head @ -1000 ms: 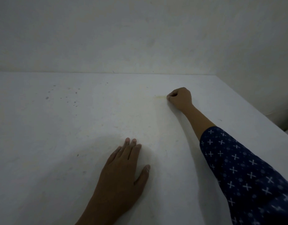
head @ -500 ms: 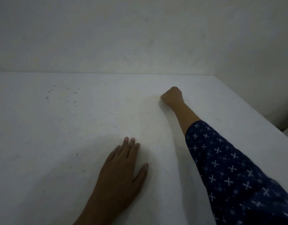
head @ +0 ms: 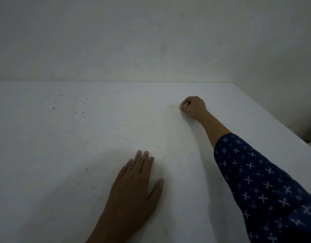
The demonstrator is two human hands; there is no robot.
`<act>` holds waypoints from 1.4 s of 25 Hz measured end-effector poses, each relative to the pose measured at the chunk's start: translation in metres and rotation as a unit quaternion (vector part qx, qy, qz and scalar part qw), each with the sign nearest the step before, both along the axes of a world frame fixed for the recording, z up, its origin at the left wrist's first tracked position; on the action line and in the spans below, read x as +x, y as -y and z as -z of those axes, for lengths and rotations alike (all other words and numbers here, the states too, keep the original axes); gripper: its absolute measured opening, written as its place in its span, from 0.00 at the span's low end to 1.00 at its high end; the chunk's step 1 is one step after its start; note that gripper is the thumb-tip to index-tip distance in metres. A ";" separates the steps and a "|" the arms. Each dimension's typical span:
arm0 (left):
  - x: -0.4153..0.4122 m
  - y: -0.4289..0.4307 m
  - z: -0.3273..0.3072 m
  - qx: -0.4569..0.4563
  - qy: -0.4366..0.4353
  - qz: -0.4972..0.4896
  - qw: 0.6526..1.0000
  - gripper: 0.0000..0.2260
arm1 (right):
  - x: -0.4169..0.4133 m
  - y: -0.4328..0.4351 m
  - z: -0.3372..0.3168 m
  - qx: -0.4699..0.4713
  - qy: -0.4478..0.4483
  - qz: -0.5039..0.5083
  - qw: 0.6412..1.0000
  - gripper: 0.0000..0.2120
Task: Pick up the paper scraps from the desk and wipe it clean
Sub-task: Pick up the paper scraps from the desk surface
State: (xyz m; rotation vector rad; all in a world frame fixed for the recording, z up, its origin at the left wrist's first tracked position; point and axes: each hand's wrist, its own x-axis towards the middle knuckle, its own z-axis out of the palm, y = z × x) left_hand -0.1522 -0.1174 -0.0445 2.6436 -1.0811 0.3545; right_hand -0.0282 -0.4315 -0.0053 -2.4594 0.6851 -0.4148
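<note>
The left hand [head: 133, 188] lies flat on the white desk [head: 46, 172], fingers straight, thumb splayed. Well beyond the left hand and to its right, the right hand [head: 193, 107] is curled into a fist on the desk, beside a yellowish streak [head: 172, 107]; whether it pinches a scrap cannot be told. Dark specks [head: 69, 106] lie far beyond the left hand, to its left

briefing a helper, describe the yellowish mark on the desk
On the white desk, look far right, where the right hand rests curled. The yellowish mark is a short faint streak just left of it, yellow where the dark specks farther left are grey.
</note>
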 end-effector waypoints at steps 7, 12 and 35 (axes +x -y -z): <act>0.000 0.000 -0.001 0.006 0.001 0.000 1.000 0.25 | 0.008 -0.012 0.002 -0.087 -0.012 -0.013 0.996 0.08; -0.001 0.000 -0.004 -0.010 -0.024 0.008 1.000 0.25 | 0.015 -0.033 -0.002 -0.205 -0.036 -0.073 0.975 0.11; -0.004 -0.001 -0.016 -0.038 -0.116 0.022 0.992 0.37 | 0.017 -0.047 -0.009 -0.301 -0.075 -0.087 0.947 0.09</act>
